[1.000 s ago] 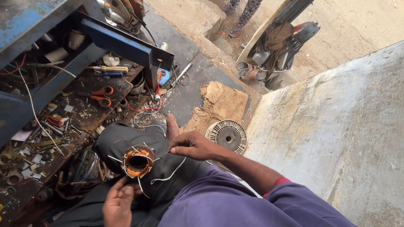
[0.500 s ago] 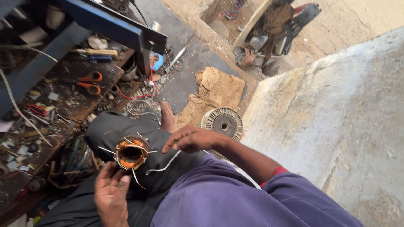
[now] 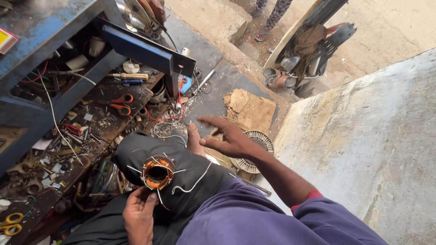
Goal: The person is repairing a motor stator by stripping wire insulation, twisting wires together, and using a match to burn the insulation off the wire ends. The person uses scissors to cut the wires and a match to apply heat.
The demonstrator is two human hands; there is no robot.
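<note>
— Copper-wound round motor stator (image 3: 157,173) with white lead wires: where is it?
— On the black-trousered knee; left hand (image 3: 138,213) fingers curl against its lower edge.
— Right hand (image 3: 229,138)?
— Open, fingers spread, holding nothing, above the grey ribbed fan cover (image 3: 254,152). Leads look loose, untied.

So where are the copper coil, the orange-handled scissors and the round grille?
copper coil (image 3: 157,173), head view, on its orange winding ring.
orange-handled scissors (image 3: 121,104), head view, on the handles.
round grille (image 3: 261,138), head view, on its ribbed rim.
</note>
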